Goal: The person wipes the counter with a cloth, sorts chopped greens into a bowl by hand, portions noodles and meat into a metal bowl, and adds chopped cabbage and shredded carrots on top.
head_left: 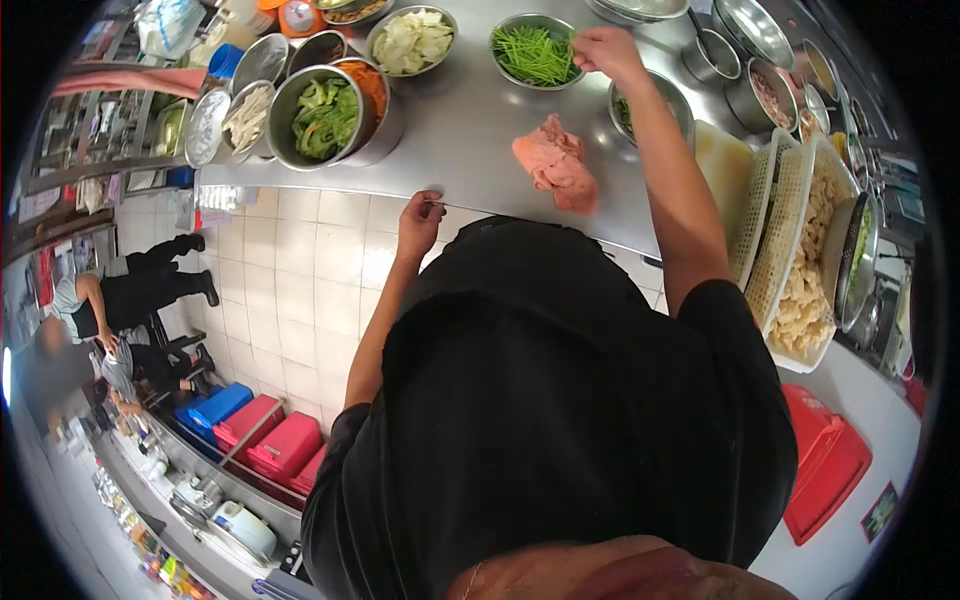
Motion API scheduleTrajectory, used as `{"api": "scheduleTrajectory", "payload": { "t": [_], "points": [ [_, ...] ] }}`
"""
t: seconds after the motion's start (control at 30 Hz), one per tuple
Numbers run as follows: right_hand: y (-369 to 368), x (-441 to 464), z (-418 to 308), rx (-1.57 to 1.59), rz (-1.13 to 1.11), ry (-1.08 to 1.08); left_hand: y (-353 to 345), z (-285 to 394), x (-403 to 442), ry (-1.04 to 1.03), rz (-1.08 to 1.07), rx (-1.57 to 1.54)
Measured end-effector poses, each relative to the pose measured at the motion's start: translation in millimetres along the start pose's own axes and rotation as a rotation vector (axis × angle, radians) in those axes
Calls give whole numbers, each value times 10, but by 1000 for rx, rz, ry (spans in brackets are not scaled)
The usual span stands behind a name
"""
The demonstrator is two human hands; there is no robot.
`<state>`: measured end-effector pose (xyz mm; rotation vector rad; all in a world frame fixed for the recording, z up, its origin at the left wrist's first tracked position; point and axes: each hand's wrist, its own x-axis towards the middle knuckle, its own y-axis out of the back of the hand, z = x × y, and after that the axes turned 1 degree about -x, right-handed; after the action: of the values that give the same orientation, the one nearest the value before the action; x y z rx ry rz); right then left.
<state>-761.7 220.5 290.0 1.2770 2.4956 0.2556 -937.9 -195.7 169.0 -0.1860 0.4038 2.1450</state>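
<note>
At the right rim of a metal bowl (pixel 497 68) full of long-cut green stalks (pixel 533 52) is my right hand (pixel 606 54), its fingers pinched together over the edge. My left hand (pixel 418 224) is low at the front edge of the steel table (pixel 450 140), fingers curled closed; whatever is inside them is too small to make out. Between my arms a crumpled pink cloth (pixel 558 165) lies near the table edge. Under my right forearm stands another metal bowl (pixel 672 105) with some greens, partly hidden by the arm.
To the left are a pot of leafy greens (pixel 325 122), shredded orange vegetable (pixel 366 85) and a bowl of chopped cabbage (pixel 411 42). Cream baskets (pixel 790 235) with pale pieces stand at right, beside metal pots (pixel 760 97). Two people (pixel 120 290) are at far left, near coloured bins (pixel 250 420).
</note>
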Motion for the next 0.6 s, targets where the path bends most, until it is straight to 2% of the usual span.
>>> {"api": "scheduleTrajectory", "payload": {
  "t": [0.13, 0.2, 0.23, 0.33, 0.43, 0.53, 0.6],
  "points": [
    [-245, 280, 16, -141, 17, -20, 12, 7, -47, -41, 38, 131],
    [-225, 321, -27, -217, -24, 8, 2, -22, -79, -35, 51, 82],
    [-238, 215, -180, -421, 50, 104, -9, -45, -91, -32, 55, 58],
    [-235, 364, -37, -451, 135, 211, -45, -66, -126, -45, 73, 19],
    [-215, 673, 497, -474, -1, 452, -56, -96, -112, -45, 69, 19],
    [-85, 312, 294, -435, 89, 376, -56, -179, -77, -57, 67, -35],
    [131, -48, 89, -399, 231, 277, -27, -145, -90, -42, 40, 0]
  ]
}}
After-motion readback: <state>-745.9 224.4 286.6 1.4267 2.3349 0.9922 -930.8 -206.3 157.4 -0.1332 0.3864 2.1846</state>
